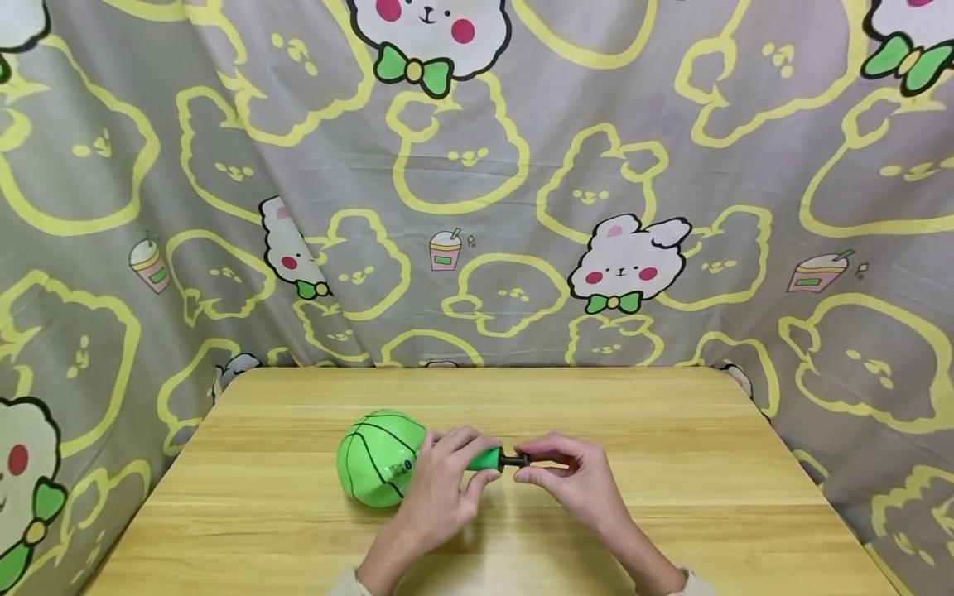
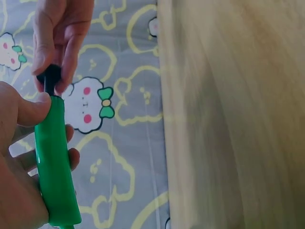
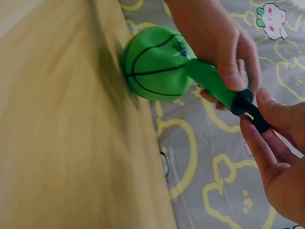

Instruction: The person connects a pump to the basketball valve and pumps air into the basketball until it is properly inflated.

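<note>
A green ball (image 1: pixel 370 463) with black lines rests on the table, left of the hands in the head view. My left hand (image 1: pixel 441 488) grips the green barrel of a small hand pump (image 2: pixel 55 162), its fingers curled round it. In the right wrist view the pump's far end meets the ball (image 3: pixel 155 67); the exact joint is hard to make out. My right hand (image 1: pixel 577 480) pinches the black handle at the end of the pump's rod between thumb and fingers. A short length of black rod shows between handle and barrel.
The wooden table (image 1: pixel 671 414) spreads out around the hands and ball. Behind it and along both sides hangs a grey curtain (image 1: pixel 477 273) printed with yellow outlines and white cartoon animals.
</note>
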### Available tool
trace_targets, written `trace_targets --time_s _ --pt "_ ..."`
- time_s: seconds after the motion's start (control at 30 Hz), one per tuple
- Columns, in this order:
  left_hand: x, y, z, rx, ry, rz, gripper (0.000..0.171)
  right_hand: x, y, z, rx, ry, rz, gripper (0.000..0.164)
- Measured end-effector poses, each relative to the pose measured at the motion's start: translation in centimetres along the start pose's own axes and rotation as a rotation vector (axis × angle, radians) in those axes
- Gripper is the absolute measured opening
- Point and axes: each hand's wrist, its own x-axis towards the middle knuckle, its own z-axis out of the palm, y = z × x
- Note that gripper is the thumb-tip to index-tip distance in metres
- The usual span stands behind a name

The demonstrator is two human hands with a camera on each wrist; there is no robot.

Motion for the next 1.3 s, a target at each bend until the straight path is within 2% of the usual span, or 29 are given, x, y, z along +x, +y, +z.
trace_targets --time_s 0.2,0.47,0.8,1.03,1.3 --pt "-0.1 0.0 0.0 0.027 -0.007 0.009 0.028 -0.1 0.5 0.5 0.001 -0.005 0.021 0.026" --pt "0.2 -0.3 -0.3 0.001 -0.041 0.000 0.027 0.3 -0.3 -0.4 -0.020 -0.085 0.009 0.024" --pt "0.3 -0.9 -0.9 -0.048 -0.053 -0.073 0.027 0.6 -1.4 -2.6 -0.047 -0.116 -0.001 0.024" --pt "0.3 -1.4 -1.4 -0.061 -0.021 -0.097 0.026 0.8 -2.3 -3.9 -0.078 -0.113 0.002 0.024" --pt "0.5 -1.9 -1.5 -0.059 0.001 -0.092 0.028 0.7 -3.1 -5.2 -0.102 -0.112 -0.006 0.025"
